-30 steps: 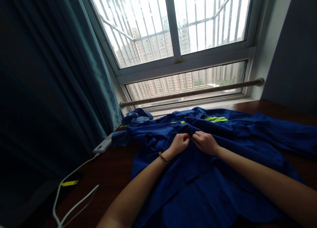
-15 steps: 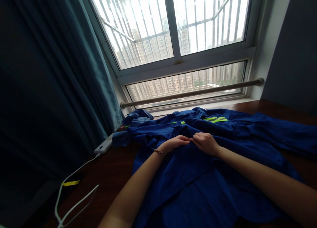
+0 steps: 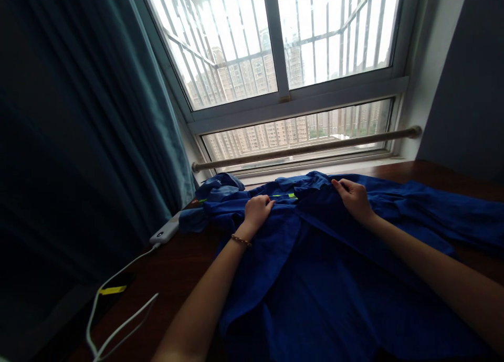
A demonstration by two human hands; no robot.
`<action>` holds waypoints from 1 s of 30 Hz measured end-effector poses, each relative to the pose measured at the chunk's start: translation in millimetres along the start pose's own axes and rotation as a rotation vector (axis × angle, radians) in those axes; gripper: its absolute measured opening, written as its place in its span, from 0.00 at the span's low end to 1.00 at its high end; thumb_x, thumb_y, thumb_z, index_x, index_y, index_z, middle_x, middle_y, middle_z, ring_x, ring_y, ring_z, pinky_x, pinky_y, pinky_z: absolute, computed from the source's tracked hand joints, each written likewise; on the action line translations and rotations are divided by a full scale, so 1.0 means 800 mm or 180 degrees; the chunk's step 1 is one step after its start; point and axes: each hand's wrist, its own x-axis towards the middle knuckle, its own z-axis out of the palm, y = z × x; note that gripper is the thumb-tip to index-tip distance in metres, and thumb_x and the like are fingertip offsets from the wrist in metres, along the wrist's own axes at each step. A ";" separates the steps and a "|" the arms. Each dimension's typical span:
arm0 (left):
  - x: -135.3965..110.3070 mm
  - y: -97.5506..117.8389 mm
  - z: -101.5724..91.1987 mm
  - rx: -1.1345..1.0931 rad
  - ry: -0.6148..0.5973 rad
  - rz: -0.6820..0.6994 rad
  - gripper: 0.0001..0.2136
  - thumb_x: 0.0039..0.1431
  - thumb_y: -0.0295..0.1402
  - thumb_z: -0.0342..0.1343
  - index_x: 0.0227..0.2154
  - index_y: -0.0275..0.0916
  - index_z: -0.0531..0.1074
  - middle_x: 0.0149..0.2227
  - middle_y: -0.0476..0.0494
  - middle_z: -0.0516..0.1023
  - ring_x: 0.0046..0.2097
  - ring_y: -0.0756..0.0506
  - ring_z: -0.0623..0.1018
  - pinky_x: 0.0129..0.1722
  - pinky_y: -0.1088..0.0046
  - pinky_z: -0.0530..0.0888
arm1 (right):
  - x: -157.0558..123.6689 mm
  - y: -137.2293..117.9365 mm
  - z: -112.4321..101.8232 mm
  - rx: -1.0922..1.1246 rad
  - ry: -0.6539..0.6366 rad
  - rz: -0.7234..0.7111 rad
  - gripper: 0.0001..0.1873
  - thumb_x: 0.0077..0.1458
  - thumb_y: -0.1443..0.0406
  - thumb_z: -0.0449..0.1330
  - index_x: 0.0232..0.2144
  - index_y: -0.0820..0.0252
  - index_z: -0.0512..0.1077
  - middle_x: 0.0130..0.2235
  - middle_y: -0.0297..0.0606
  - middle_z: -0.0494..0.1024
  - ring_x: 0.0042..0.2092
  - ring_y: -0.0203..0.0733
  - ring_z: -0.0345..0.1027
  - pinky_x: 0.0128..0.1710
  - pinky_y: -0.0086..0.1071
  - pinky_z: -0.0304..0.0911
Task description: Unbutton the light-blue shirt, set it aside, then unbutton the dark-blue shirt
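A blue jacket [image 3: 315, 278] with yellow-green stripes lies spread over the dark wooden surface, its front parted below my hands. My left hand [image 3: 258, 211], a beaded bracelet on its wrist, is closed on the jacket's left front. Farther right, my right hand [image 3: 354, 198] pinches the other front panel and holds it raised. One sleeve [image 3: 452, 210] stretches off to the right. Most of the stripes are hidden behind the lifted cloth.
A white power bank [image 3: 165, 232] with a white cable [image 3: 118, 270] lies at the left beside a blue curtain [image 3: 157, 141]. Crumpled lighter blue cloth [image 3: 220, 188] sits behind the jacket. A metal rail [image 3: 307, 151] crosses the window.
My hands were together at the middle of the jacket. They have moved apart and up, left hand leftward and right hand rightward, pulling the two front panels apart.
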 end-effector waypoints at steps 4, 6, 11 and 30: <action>-0.019 0.046 0.003 0.0000 0.0057 0.0809 0.07 0.55 0.31 0.50 0.30 0.37 0.72 0.36 0.38 0.71 0.41 0.42 0.69 0.41 0.67 0.63 | -0.003 -0.005 0.001 0.0072 0.0002 0.0008 0.24 0.56 0.50 0.50 0.17 0.62 0.63 0.16 0.28 0.54 0.20 0.31 0.48 0.22 0.28 0.45; -0.032 0.074 0.007 -0.0694 -0.0291 0.1094 0.09 0.57 0.33 0.48 0.33 0.38 0.72 0.35 0.41 0.72 0.39 0.44 0.70 0.40 0.70 0.65 | -0.002 -0.007 0.000 0.0102 0.0045 0.0000 0.24 0.56 0.50 0.50 0.17 0.62 0.63 0.17 0.29 0.55 0.21 0.31 0.48 0.22 0.28 0.45; -0.064 0.116 0.023 -0.1748 -0.1243 0.1274 0.09 0.54 0.37 0.53 0.32 0.38 0.75 0.31 0.44 0.74 0.32 0.48 0.71 0.33 0.75 0.66 | -0.002 -0.010 -0.001 0.0111 0.0086 -0.0027 0.24 0.56 0.50 0.50 0.21 0.62 0.67 0.17 0.29 0.58 0.21 0.31 0.50 0.23 0.28 0.46; -0.039 0.099 0.030 -0.4667 -0.1591 -0.2314 0.07 0.40 0.24 0.60 0.26 0.34 0.72 0.24 0.47 0.74 0.24 0.51 0.72 0.25 0.77 0.68 | -0.023 -0.052 0.010 -0.0036 -0.0894 -0.1641 0.09 0.59 0.67 0.47 0.36 0.59 0.68 0.37 0.39 0.68 0.37 0.38 0.64 0.38 0.30 0.61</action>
